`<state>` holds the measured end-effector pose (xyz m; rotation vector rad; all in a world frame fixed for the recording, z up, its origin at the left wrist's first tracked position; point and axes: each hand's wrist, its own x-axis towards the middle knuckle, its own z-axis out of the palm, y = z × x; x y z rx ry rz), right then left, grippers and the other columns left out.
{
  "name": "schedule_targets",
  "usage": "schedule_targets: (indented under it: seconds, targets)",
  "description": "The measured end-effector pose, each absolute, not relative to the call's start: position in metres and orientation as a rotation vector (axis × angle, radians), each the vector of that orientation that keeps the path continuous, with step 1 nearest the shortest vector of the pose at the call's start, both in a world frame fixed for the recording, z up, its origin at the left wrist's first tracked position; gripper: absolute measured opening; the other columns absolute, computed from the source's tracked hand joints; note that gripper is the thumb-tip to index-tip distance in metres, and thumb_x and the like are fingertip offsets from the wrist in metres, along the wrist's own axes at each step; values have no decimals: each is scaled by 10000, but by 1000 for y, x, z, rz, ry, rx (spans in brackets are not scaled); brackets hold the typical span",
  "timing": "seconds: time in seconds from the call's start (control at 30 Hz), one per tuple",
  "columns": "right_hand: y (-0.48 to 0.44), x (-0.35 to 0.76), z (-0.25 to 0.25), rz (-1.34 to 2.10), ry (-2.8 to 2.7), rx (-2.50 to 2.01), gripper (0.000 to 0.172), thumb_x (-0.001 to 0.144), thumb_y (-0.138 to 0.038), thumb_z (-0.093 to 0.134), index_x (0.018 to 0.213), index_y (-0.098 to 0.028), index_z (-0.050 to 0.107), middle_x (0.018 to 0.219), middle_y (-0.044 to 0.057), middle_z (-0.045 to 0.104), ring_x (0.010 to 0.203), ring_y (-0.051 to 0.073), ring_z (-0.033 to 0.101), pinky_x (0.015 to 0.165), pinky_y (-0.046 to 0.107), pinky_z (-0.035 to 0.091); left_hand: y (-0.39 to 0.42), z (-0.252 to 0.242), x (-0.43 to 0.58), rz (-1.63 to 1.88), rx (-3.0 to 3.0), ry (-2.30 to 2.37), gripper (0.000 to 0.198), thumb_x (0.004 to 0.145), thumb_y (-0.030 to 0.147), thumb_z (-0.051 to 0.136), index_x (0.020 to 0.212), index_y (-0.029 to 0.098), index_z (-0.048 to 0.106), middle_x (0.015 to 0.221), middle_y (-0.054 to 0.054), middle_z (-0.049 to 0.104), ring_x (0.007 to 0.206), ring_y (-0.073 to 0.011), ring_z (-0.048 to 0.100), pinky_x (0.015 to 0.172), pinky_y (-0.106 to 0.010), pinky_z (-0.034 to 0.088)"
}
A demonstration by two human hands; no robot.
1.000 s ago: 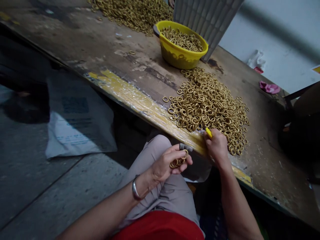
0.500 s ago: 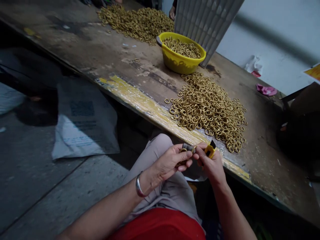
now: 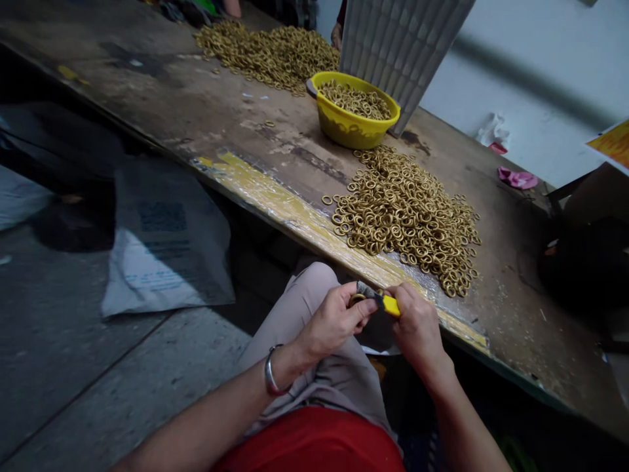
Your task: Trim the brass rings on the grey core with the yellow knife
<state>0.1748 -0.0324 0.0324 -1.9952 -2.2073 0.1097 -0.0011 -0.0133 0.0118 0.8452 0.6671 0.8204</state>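
Observation:
Above my lap, my left hand (image 3: 339, 318) pinches a brass-coloured ring (image 3: 357, 299) between thumb and fingers. Grey wrapping (image 3: 364, 289) covers its index fingertip. My right hand (image 3: 417, 322) is closed around a yellow utility knife (image 3: 392, 305), whose dark blade end points left and meets the ring area at my left thumb. Whether the blade touches the ring cannot be made out. Just beyond my hands, a heap of the same rings (image 3: 407, 216) lies on the wooden table (image 3: 289, 157).
A yellow basin (image 3: 351, 131) full of rings stands behind the near heap, against a grey ribbed panel (image 3: 398, 59). Another ring pile (image 3: 275, 56) lies farther left. Another person's hand (image 3: 337, 36) shows beside the panel. A white sack (image 3: 167, 242) stands on the floor, left.
My right hand has turned over, swinging the knife from pointing up and away to pointing left at the ring. My left hand keeps its hold. The view has shifted slightly.

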Motion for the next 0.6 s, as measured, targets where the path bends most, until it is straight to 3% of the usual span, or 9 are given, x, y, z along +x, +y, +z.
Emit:
schedule_targets:
  seconds: [0.1, 0.27, 0.4, 0.5, 0.6]
  targets:
    - [-15, 198, 25, -28, -2088, -2329, 260, 773, -20, 472, 890, -152, 663, 843, 79, 660, 695, 179, 577, 622, 275, 351, -14, 19, -8, 787, 916, 615, 297, 796, 389, 718, 796, 139, 558, 600, 48, 473, 510, -47, 379, 462, -173, 306]
    - [20, 218, 13, -167, -2025, -2197, 256, 839, -99, 484, 1007, -163, 667, 958, 81, 662, 798, 188, 588, 671, 274, 362, -4, 17, -7, 711, 732, 540, 333, 779, 412, 727, 755, 149, 523, 605, 43, 471, 473, -36, 331, 387, -157, 205]
    - [41, 214, 9, -161, -2070, -2301, 202, 845, -117, 500, 951, -160, 667, 949, 90, 646, 752, 175, 570, 629, 276, 326, 6, 3, -4, 722, 571, 524, 282, 761, 331, 741, 795, 163, 517, 662, 31, 521, 476, -37, 396, 367, -144, 190]
    - [43, 213, 11, 31, -1966, -2248, 119, 848, -177, 519, 787, -163, 620, 817, 64, 614, 683, 156, 528, 607, 267, 317, 12, -5, -6, 711, 483, 451, 243, 789, 355, 678, 867, 160, 556, 741, -16, 594, 524, -71, 500, 371, -146, 243]
    - [33, 209, 18, 585, -1669, -1999, 285, 870, -381, 537, 656, -193, 517, 602, -17, 494, 542, 115, 425, 537, 245, 316, 16, -9, -7, 711, 500, 499, 315, 781, 432, 674, 829, 134, 583, 807, -61, 639, 544, -87, 540, 361, -157, 263]
